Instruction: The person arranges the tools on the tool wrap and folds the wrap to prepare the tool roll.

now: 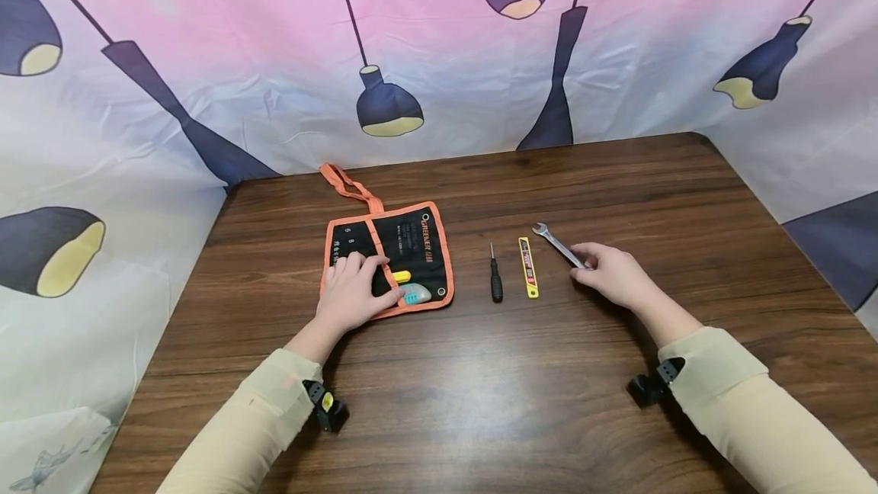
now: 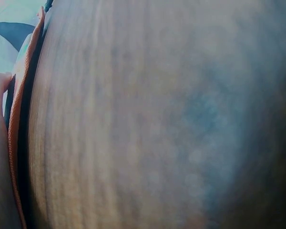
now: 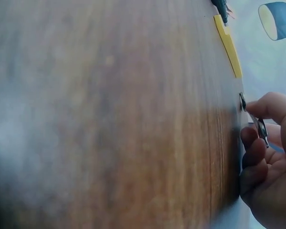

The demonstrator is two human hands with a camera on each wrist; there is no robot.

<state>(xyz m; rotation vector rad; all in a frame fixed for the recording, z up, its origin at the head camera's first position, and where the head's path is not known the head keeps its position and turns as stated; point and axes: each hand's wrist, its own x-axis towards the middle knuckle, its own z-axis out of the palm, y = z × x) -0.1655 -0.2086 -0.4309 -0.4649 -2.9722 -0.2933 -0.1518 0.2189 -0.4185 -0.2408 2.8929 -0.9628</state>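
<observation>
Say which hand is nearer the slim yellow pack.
Right. The right hand is just right of the pack, holding the wrench; the left hand is farther, to its left, on the pouch.

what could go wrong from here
The right hand pinches the silver metal wrench near one end, so the far end might dip or swing. The teal-and-grey tool protrudes past the diagonal orange edging on the black fabric pouch under the left hand; it could slide out if tilted.

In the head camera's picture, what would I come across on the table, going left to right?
Orange-edged black pouch, black-handled screwdriver, slim yellow case, silver wrench, right hand.
</observation>
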